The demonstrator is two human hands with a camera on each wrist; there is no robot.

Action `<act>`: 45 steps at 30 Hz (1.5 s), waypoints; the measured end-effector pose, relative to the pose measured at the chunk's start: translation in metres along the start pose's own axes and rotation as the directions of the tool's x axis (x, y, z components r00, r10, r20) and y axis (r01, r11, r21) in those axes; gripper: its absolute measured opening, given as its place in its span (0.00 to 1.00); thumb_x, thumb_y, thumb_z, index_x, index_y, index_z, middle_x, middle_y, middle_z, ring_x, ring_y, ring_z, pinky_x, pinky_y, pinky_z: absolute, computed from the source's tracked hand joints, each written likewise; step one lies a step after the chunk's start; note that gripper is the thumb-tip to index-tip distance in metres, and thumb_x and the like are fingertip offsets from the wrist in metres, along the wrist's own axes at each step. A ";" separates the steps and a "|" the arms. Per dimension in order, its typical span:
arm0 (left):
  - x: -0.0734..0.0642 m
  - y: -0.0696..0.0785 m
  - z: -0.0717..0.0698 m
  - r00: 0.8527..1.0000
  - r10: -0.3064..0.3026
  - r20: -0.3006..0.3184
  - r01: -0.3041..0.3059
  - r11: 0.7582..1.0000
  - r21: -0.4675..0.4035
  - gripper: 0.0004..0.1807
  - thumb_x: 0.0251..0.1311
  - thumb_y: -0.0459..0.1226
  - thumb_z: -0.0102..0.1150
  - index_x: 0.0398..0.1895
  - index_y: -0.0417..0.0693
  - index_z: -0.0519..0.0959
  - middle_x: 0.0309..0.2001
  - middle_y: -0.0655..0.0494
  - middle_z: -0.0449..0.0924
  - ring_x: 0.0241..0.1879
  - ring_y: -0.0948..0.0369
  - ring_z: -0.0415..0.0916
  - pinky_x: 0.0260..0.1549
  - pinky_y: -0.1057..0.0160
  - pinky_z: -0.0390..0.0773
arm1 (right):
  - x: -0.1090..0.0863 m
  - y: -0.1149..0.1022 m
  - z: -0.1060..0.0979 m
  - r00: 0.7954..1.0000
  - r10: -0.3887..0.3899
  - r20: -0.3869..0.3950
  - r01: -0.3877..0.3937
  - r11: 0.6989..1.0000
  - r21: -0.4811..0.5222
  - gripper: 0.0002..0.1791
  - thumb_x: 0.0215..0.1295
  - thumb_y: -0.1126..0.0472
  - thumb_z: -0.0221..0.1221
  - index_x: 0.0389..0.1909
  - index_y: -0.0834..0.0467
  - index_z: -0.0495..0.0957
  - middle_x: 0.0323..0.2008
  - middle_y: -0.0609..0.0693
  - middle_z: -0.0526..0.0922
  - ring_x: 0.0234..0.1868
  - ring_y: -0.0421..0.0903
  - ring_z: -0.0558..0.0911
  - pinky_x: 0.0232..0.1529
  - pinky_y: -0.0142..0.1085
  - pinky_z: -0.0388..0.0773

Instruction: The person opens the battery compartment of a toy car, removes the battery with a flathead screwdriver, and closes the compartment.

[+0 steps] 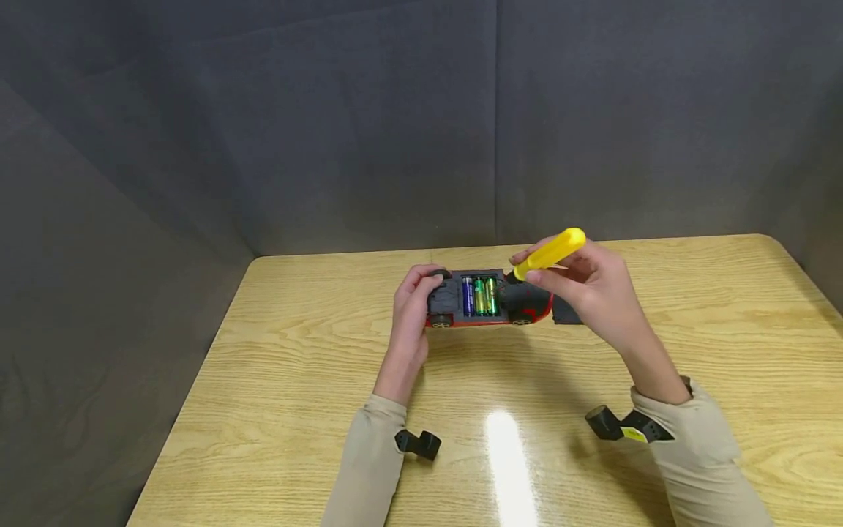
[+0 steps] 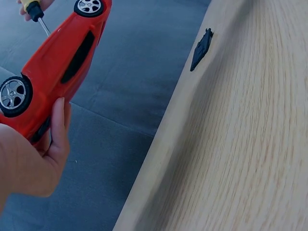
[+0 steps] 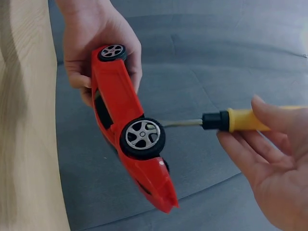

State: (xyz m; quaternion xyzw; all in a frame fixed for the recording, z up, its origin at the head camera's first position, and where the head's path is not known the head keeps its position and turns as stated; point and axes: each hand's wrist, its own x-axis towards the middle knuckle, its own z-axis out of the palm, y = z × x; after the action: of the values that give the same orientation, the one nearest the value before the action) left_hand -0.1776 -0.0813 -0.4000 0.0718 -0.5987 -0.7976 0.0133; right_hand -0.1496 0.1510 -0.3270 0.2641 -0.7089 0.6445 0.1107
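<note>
Sleeves (image 1: pixel 691 454) foremost, a car (image 1: pixel 515 301) is gripped by the left hand (image 1: pixel 411 304); a cover (image 1: pixel 566 312) is partly blocked by the right hand (image 1: pixel 596 289), clasping a screwdriver (image 1: pixel 553 252).

Red car (image 2: pixel 53 65) in left hand (image 2: pixel 36 166)

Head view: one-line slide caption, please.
Left grip holds a red toy car upside down, three batteries exposed; right grip holds a yellow-handled screwdriver beside them.

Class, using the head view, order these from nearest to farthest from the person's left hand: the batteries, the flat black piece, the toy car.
1. Toy car: gripped by the left hand.
2. Batteries: set in its underside, right of the hand.
3. Flat black piece: farther right, past the car's end.
</note>
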 end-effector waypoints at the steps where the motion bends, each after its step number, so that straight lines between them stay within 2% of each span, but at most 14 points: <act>1: 0.000 0.000 0.000 1.000 0.000 0.007 0.000 1.000 0.007 0.09 0.65 0.36 0.57 0.45 0.48 0.84 0.50 0.52 0.78 0.47 0.55 0.73 0.41 0.60 0.76 | 0.000 0.001 0.000 1.000 0.003 -0.015 -0.003 1.000 -0.002 0.16 0.62 0.83 0.62 0.50 0.72 0.80 0.46 0.50 0.89 0.49 0.43 0.87 0.49 0.31 0.82; 7: -0.002 0.001 0.001 0.998 0.018 0.056 -0.020 0.999 0.046 0.09 0.65 0.36 0.57 0.45 0.48 0.84 0.47 0.53 0.79 0.43 0.56 0.73 0.38 0.61 0.75 | 0.003 0.005 0.000 0.997 -0.002 -0.079 0.002 1.000 0.002 0.16 0.62 0.83 0.62 0.51 0.73 0.79 0.45 0.52 0.89 0.48 0.43 0.88 0.49 0.32 0.82; 13: -0.003 0.001 0.002 0.997 0.025 0.075 -0.030 0.997 0.068 0.08 0.66 0.36 0.57 0.44 0.48 0.83 0.44 0.54 0.78 0.41 0.57 0.72 0.37 0.62 0.75 | 0.004 0.005 -0.001 0.996 -0.002 -0.086 0.001 1.000 -0.012 0.14 0.64 0.80 0.62 0.51 0.72 0.79 0.45 0.52 0.88 0.48 0.43 0.88 0.51 0.32 0.81; 20: -0.003 0.002 0.002 0.995 0.054 0.081 -0.058 0.997 0.044 0.08 0.65 0.35 0.57 0.44 0.47 0.83 0.44 0.54 0.80 0.39 0.58 0.73 0.35 0.63 0.75 | 0.003 0.006 -0.002 0.992 0.003 -0.124 -0.006 1.000 -0.018 0.12 0.66 0.77 0.63 0.50 0.72 0.79 0.45 0.52 0.88 0.47 0.43 0.88 0.50 0.32 0.81; 24: -0.004 0.003 0.002 0.995 0.058 0.083 -0.062 0.997 0.051 0.08 0.65 0.34 0.57 0.44 0.46 0.83 0.43 0.55 0.79 0.39 0.58 0.73 0.35 0.63 0.75 | 0.003 0.007 -0.002 0.993 -0.003 -0.116 -0.001 0.999 -0.039 0.12 0.66 0.77 0.63 0.50 0.71 0.79 0.44 0.52 0.88 0.47 0.43 0.88 0.50 0.32 0.81; 30: -0.008 0.005 0.002 0.990 0.082 0.113 -0.090 0.994 0.070 0.07 0.64 0.34 0.57 0.42 0.48 0.82 0.45 0.54 0.79 0.41 0.56 0.73 0.35 0.62 0.75 | 0.003 0.010 -0.002 0.991 0.028 -0.130 -0.037 0.997 -0.067 0.11 0.69 0.73 0.63 0.50 0.69 0.79 0.44 0.51 0.88 0.46 0.42 0.88 0.50 0.31 0.81; 37: -0.007 0.003 0.004 0.983 0.098 0.157 -0.110 0.991 0.074 0.07 0.64 0.34 0.58 0.43 0.46 0.82 0.45 0.54 0.80 0.39 0.57 0.74 0.35 0.62 0.76 | 0.006 0.011 -0.005 0.979 0.107 -0.174 -0.103 0.994 0.029 0.09 0.71 0.70 0.63 0.49 0.60 0.81 0.43 0.51 0.89 0.43 0.42 0.89 0.45 0.31 0.83; 45: -0.007 0.002 0.005 0.979 0.104 0.174 -0.117 0.991 0.063 0.06 0.64 0.34 0.57 0.41 0.49 0.82 0.44 0.55 0.81 0.38 0.58 0.73 0.33 0.63 0.75 | 0.006 0.013 -0.007 0.974 0.141 -0.177 -0.132 0.989 0.063 0.08 0.73 0.66 0.62 0.49 0.60 0.80 0.42 0.51 0.89 0.42 0.42 0.89 0.43 0.31 0.84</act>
State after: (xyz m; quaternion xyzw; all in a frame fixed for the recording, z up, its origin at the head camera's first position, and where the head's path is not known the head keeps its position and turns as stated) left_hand -0.1716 -0.0766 -0.3963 -0.0297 -0.6294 -0.7765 0.0038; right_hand -0.1629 0.1571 -0.3336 0.1578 -0.6958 0.6897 0.1235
